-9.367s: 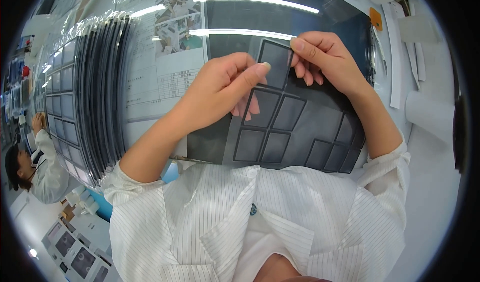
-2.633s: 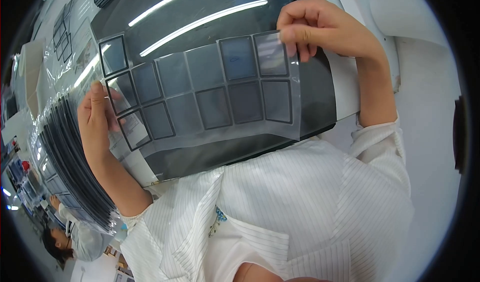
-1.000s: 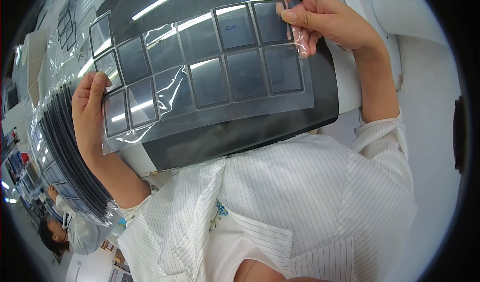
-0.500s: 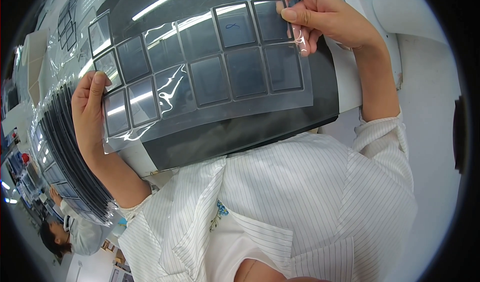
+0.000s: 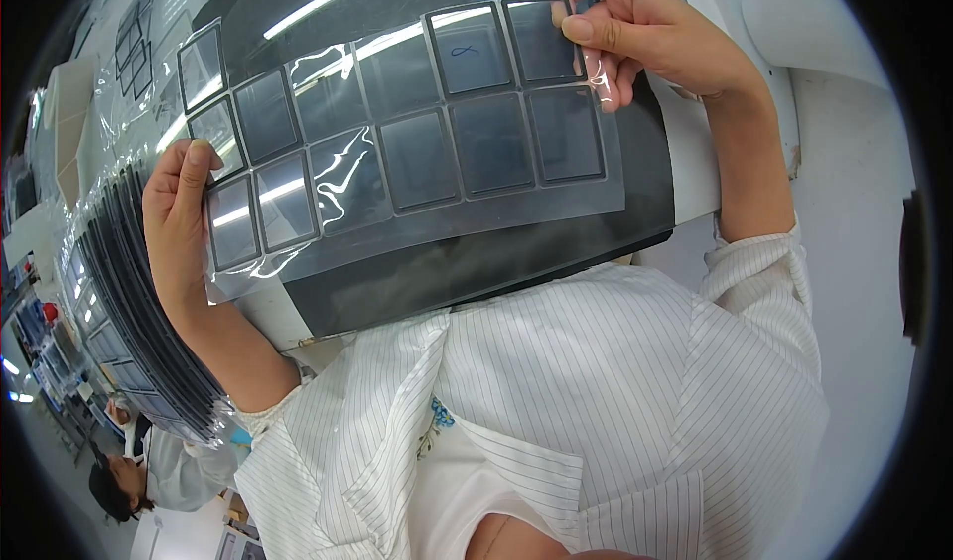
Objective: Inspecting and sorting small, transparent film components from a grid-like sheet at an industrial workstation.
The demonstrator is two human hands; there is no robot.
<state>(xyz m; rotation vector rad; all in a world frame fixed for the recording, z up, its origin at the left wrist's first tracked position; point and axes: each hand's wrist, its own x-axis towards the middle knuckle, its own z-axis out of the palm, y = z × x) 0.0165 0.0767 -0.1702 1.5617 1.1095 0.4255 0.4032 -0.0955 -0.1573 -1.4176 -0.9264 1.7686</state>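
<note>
The transparent sheet (image 5: 416, 138) is seen as thin, glossy plastic, broken by wavy highlights; its dark-bordered panels (image 5: 491, 143) are smoothly finished. Light is mirrored in the sleek dark board (image 5: 476, 264), while the striped shirt (image 5: 606, 361) is made of matt, softly creased cloth.

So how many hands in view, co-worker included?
3: left grip on the left edge of the clear sheet; right grip at its upper right corner; co-worker's hand by the dark stack at far left. Their other hand isn't visible; likely hidden.
</note>
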